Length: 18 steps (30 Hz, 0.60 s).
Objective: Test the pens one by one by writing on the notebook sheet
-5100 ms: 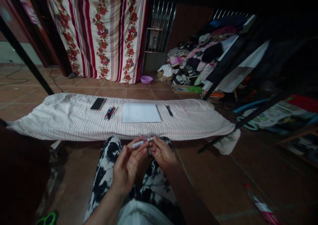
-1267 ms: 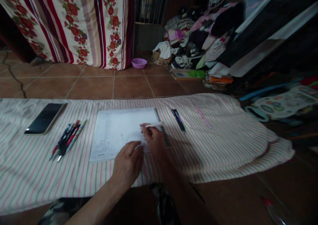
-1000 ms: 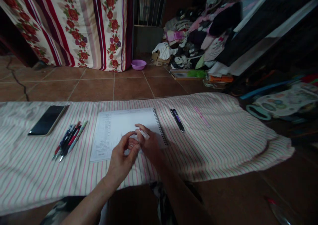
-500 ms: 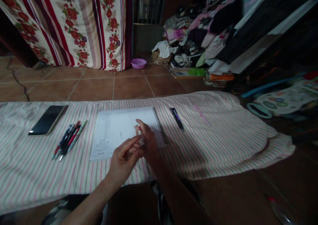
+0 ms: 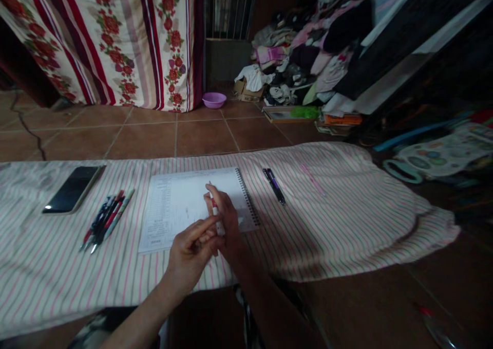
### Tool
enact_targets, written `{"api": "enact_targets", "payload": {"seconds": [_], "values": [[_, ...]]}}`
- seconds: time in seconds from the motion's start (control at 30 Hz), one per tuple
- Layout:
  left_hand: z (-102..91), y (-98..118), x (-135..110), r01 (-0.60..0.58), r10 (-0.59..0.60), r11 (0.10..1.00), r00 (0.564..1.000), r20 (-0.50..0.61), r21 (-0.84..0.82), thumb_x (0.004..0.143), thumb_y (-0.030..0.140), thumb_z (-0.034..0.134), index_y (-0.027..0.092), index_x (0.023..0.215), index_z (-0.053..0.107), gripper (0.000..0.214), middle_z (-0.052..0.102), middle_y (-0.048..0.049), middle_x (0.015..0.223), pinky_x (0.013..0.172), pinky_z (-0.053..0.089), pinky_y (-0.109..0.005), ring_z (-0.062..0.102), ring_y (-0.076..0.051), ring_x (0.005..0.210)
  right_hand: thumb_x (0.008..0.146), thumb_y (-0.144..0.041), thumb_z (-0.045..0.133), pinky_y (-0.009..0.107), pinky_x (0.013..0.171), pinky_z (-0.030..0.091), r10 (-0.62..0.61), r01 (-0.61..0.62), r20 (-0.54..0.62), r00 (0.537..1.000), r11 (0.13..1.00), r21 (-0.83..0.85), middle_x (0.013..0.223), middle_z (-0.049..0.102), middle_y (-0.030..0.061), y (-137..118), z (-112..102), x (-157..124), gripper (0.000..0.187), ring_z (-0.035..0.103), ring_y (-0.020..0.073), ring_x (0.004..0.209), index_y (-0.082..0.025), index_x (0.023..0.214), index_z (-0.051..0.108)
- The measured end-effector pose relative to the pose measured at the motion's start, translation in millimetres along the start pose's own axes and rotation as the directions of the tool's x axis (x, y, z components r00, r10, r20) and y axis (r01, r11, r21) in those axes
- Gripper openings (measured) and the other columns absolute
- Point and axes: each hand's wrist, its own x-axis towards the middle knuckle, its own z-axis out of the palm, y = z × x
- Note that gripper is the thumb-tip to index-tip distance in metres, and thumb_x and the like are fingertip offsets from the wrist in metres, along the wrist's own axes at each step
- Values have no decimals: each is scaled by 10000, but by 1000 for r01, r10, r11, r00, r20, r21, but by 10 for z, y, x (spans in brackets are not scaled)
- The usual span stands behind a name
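Observation:
My right hand is closed on a white and red pen, held nearly upright over the lower right of a spiral notebook. My left hand is curled, its fingertips pinched at the lower end of the same pen. The notebook lies open on a pink-striped cloth spread on the floor. A bunch of several pens lies left of the notebook. A black phone rests further left. One dark pen lies right of the spiral binding.
Brown floor tiles stretch beyond the cloth. A floral striped curtain hangs at the back left, with a purple bowl beside it. A pile of clothes fills the back right. Printed sheets lie at the right.
Both hands came from my lap to above the notebook. In the last second the right hand turned the pen from flat to nearly upright, and the left hand's fingers closed on its lower end.

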Motion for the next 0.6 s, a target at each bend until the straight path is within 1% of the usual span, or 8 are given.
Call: {"api": "enact_targets", "payload": {"seconds": [0.1,0.17,0.2,0.43,0.6], "values": [[-6,36,-18,-178,174,972,984,39,150,738,149,646,198,1064,645,329,633,6,709,592,495,-187,584,-90,621,904,-192,399,287,763,495,-40,40,-59,997,999,-6,862,623,32,-37,0,8,326,589,152,813,-224,1220,472],[-7,77,-30,-261,252,943,965,70,205,748,125,632,198,1076,625,336,633,6,730,607,489,-178,590,-89,649,902,-179,404,278,766,493,-41,40,-72,997,999,-10,867,625,26,-80,-20,13,321,589,145,817,-233,1211,473],[-6,96,-37,-281,270,933,960,79,223,752,120,627,197,1075,617,333,632,6,736,606,486,-172,590,-88,653,900,-172,408,272,764,492,-43,42,-75,996,999,-6,870,625,24,-103,-33,15,322,589,142,819,-237,1209,471],[17,140,-93,-330,316,899,944,94,287,780,127,598,191,1043,583,271,604,14,739,600,479,-162,578,-82,649,885,-138,422,255,738,496,-43,45,-89,995,999,25,860,622,18,-184,-62,2,335,584,131,793,-241,1201,468],[8,132,-74,-362,334,888,931,144,283,797,152,585,194,1092,555,300,608,5,761,613,489,-169,586,-90,672,882,-153,437,251,721,501,-16,20,-85,996,999,47,865,625,16,-180,-58,-6,325,589,130,793,-238,1195,471]]}}
